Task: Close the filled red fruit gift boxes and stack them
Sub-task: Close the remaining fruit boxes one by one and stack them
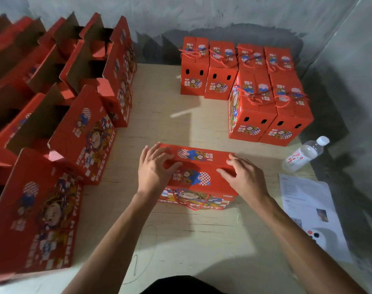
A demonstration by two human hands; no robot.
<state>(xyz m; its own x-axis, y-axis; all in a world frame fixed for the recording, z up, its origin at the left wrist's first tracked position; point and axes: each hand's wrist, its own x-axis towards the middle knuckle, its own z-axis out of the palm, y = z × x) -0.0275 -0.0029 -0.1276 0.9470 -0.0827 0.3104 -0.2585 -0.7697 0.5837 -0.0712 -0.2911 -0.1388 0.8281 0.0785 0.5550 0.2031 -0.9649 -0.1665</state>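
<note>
A red fruit gift box (198, 177) stands on the pale wooden table in front of me, its two lid flaps folded down and a red cord handle hanging on its near face. My left hand (154, 168) presses on the left end of the lid, fingers spread, the thumb hooked over the near flap's edge. My right hand (242, 177) lies over the right end, fingers bent over the flap edge. Closed boxes (252, 90) with red cord handles are stacked at the far right. Open boxes (79, 128) with raised flaps fill the left side.
A water bottle (303, 154) lies on its side at the right. A printed paper sheet (308, 211) rests near the table's right edge. Grey walls close the back and right. Bare table (172, 115) lies between the open and the closed boxes.
</note>
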